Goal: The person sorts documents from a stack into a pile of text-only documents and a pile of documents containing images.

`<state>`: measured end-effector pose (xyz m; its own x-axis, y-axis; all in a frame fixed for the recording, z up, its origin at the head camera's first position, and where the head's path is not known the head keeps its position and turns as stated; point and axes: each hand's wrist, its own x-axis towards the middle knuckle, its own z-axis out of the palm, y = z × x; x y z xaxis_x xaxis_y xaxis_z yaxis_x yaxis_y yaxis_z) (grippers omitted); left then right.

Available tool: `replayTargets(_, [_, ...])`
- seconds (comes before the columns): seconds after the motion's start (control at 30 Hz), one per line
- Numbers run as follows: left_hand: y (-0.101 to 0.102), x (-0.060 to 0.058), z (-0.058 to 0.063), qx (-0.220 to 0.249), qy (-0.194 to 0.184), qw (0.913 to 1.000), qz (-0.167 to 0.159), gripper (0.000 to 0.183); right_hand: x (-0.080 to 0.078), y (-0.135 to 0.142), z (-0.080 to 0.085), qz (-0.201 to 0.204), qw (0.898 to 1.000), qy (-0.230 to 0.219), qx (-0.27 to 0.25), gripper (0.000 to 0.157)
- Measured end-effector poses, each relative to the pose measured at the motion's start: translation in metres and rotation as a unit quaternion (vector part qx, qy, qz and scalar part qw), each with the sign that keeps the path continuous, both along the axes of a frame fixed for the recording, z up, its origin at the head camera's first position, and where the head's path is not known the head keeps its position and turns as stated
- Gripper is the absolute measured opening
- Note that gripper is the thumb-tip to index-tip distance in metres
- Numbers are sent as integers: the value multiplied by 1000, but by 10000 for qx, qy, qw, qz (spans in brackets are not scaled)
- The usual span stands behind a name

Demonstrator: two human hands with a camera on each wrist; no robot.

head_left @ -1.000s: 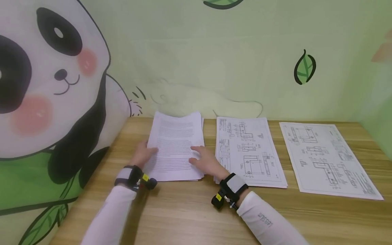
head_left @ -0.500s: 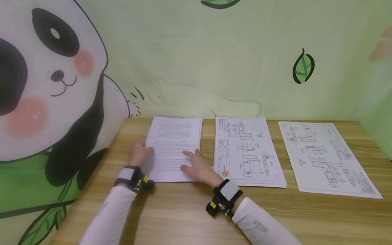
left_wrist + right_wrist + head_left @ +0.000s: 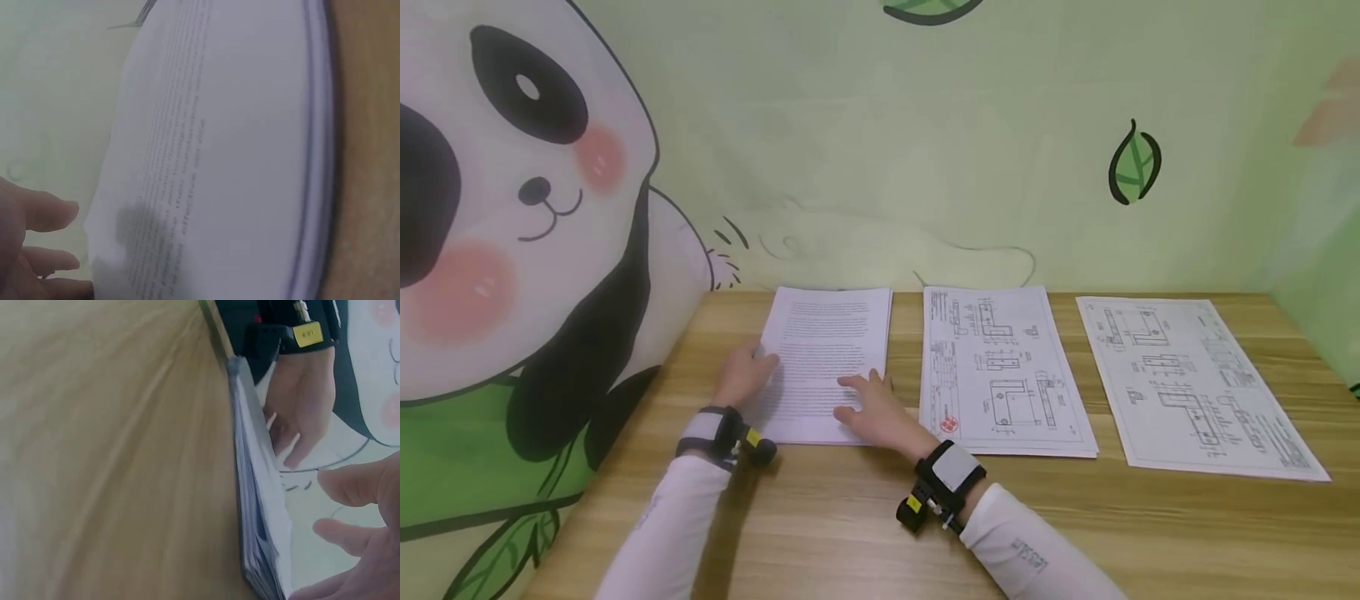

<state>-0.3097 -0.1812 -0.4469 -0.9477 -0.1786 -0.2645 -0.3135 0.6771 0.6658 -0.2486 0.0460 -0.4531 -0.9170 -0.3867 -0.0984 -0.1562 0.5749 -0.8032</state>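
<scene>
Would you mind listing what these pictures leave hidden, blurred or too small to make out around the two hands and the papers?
- Text stack: print too small in the head view, blurred in the left wrist view.
- Sheet count: its edge is blurred in the right wrist view.
- Left hand: the stack's edge hides its fingertips, so whether they are under the sheets is unclear.
- Right hand: the right wrist view's edge cuts it off.
- Middle drawing: labels too small.

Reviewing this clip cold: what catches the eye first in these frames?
A big cartoon panda mural fills the wall on the left. On the wooden table lie three sets of paper side by side: a stack of text pages at left, then two sheets of technical drawings. The left hand touches the stack's left edge, and the right hand lies flat on it.
</scene>
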Motion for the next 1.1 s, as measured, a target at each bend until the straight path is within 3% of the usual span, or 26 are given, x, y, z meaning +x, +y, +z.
replayTargets(0.17, [7,1,2,241,154,9994,209,60,-3,17,-1,-53,9993,-199,-297,47])
replayTargets(0.33, [27,1,11,251,673,9972,230,57,-4,41,5,-85,9993,-121,-344,46])
replayTargets(0.5, [51,4,22,289,1101,9935,2,53,-7,68,15,-95,9992,295,-242,44])
replayTargets(0.73, [93,10,19,651,1251,9895,-321,49,-12,113,29,-243,9978,564,-241,41])
replayTargets(0.93, [128,21,19,993,1530,9800,-799,45,-15,158,36,-553,9960,670,229,43])
replayTargets(1.1, [157,36,19,957,1530,9767,-1158,42,-14,205,36,-770,9932,749,461,48])
